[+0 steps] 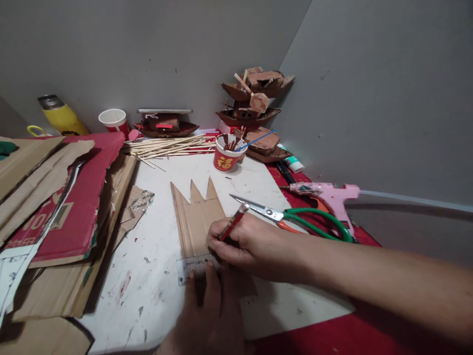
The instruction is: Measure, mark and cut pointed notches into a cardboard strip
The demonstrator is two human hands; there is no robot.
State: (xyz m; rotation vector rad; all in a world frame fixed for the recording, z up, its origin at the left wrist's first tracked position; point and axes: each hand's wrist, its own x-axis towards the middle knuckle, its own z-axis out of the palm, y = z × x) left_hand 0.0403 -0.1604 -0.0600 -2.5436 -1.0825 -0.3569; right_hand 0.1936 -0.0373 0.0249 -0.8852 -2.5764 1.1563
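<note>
A piece of brown cardboard lies on the white board, its far end cut into pointed teeth. Across its nearer part lies a clear ruler. My left hand presses the ruler down with outstretched, parted fingers. Closed round a dark red pencil, my right hand rests over the cardboard just beyond the ruler. The pencil's tip is hidden behind my fingers. Right of the cardboard lie scissors with green handles, their blades pointing left.
Cardboard scraps and a red carton piece pile up at left. Behind are thin sticks, a red paper cup, brown model boats and a yellow bottle. A pink glue gun lies at right, near the grey wall.
</note>
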